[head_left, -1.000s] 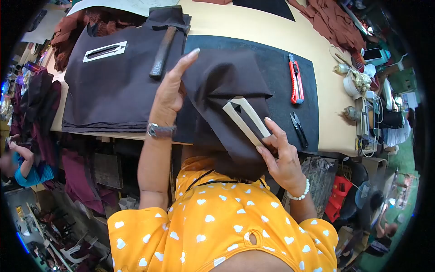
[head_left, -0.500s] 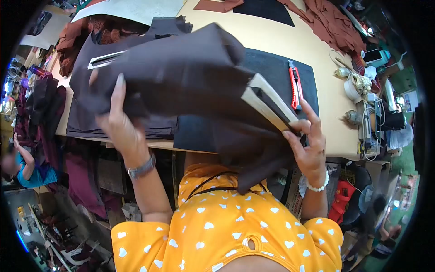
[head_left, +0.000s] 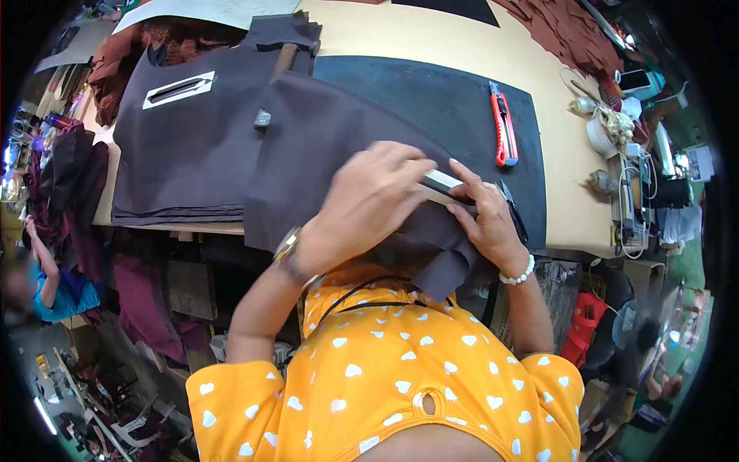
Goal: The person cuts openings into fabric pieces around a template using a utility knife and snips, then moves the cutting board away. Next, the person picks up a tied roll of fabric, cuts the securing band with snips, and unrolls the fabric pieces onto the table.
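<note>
A dark brown fabric piece [head_left: 308,146] lies over the table's front edge, its near part hanging toward my lap. My left hand [head_left: 369,196] reaches across it, fingers bent and closed at a white-bordered slit [head_left: 443,182] in the piece; the fingertips are partly hidden. At the slit's right end, my right hand [head_left: 489,219] pinches the piece between thumb and fingers. Dark-handled scissors [head_left: 514,212] lie right beside that hand. Beyond it, a red utility knife [head_left: 504,127] rests on the black cutting mat [head_left: 385,81].
To the left sits a stack of dark brown pieces [head_left: 185,162], the top one with a white-framed slit. A hammer [head_left: 262,120] is partly covered by fabric. Rust-brown scraps [head_left: 570,35] lie at the back right. Jars and cords line the right edge. Another person sits far left.
The lifted piece has come down onto the table, uncovering the hammer and the stack. My left hand moved right to the slit. My right hand shifted slightly left and still pinches the piece.
</note>
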Available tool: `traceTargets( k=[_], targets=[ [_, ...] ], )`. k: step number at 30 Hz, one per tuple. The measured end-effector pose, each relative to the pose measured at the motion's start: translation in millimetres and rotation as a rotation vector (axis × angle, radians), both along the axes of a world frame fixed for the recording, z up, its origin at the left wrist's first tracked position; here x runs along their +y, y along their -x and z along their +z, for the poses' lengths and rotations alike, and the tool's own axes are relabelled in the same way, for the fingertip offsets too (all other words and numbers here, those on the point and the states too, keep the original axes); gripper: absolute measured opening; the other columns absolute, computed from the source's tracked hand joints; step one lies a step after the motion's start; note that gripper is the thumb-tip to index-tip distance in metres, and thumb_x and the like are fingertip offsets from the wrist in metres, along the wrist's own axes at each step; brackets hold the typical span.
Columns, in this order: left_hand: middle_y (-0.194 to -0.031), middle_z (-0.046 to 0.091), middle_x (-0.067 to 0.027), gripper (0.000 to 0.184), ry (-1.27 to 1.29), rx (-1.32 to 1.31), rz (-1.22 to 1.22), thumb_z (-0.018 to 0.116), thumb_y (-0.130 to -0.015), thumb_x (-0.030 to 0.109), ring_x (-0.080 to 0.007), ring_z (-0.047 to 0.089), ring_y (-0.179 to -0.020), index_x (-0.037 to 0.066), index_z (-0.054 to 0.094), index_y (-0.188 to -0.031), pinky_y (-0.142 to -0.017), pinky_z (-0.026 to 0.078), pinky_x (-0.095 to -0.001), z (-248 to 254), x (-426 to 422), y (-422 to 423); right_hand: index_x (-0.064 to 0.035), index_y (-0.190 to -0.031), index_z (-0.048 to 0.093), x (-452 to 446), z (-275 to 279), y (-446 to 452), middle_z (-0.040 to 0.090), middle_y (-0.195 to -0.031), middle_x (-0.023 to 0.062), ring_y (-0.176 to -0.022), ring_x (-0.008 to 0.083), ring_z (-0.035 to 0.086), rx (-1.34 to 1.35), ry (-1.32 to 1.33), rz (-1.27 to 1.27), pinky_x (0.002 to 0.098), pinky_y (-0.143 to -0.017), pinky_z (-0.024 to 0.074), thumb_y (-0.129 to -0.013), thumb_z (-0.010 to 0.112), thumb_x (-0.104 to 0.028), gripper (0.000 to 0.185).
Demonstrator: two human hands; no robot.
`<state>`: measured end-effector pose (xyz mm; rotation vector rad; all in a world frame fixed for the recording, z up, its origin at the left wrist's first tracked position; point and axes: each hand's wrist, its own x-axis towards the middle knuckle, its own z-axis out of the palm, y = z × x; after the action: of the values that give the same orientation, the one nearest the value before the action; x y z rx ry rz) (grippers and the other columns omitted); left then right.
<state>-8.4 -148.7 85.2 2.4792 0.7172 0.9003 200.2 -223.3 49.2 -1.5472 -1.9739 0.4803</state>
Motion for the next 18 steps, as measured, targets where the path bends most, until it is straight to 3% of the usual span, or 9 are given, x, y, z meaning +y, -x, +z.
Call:
traceTargets(
  k=[4,7,10,16,18],
  targets=[
    [-0.09,0.063,-0.0138,0.019,0.205,0.376,-0.308,0.066,-0.074,0.013,-0.0318,0.059,-0.085,0.002,0.066,-0.09,-0.076,0.047,-0.0381,-33,36,-36,-0.0088,-0.131,0.044,-6,-6,0,0.065,-0.089,0.0091,-0.084,0.027,0.057,0.033,-0.023,-0.028,0.0355,-0.08,0.042,-0.076,0.064,-0.001,0.06],
    [-0.08,0.064,-0.0126,0.015,0.369,0.368,-0.409,0.067,-0.075,0.013,-0.0304,0.061,-0.077,0.002,0.068,-0.084,-0.07,0.046,-0.0377,-35,50,-37,-0.0073,-0.13,0.044,-11,-12,-5,0.066,-0.088,0.0084,-0.083,0.0264,0.058,0.079,-0.061,-0.054,0.0352,-0.08,0.0427,-0.076,0.064,0.0,0.058],
    [-0.078,0.063,-0.0112,0.015,0.361,0.229,-0.428,0.068,-0.074,0.012,-0.0276,0.06,-0.074,0.004,0.069,-0.086,-0.068,0.046,-0.0359,-46,50,-27,-0.0046,-0.125,0.049,-17,-21,-12,0.067,-0.088,0.0081,-0.082,0.0254,0.06,0.095,-0.12,-0.069,0.0364,-0.079,0.0445,-0.077,0.063,0.002,0.05],
    [-0.075,0.059,-0.0079,0.016,0.215,0.118,-0.391,0.068,-0.073,0.013,-0.0239,0.057,-0.071,0.007,0.071,-0.089,-0.066,0.046,-0.033,-58,44,-16,-0.0022,-0.111,0.059,-20,-26,-16,0.067,-0.088,0.0083,-0.077,0.0238,0.062,-0.116,-0.366,0.069,0.0364,-0.074,0.0483,-0.077,0.063,0.002,0.035],
    [-0.075,0.058,-0.0067,0.016,0.159,0.124,-0.398,0.068,-0.073,0.013,-0.0231,0.056,-0.073,0.008,0.071,-0.088,-0.067,0.045,-0.0333,-59,43,-15,-0.0027,-0.109,0.06,-24,-22,-18,0.066,-0.085,0.0085,-0.074,0.024,0.062,-0.022,-0.315,0.058,0.0353,-0.073,0.0484,-0.076,0.064,0.001,0.033]
  ],
)
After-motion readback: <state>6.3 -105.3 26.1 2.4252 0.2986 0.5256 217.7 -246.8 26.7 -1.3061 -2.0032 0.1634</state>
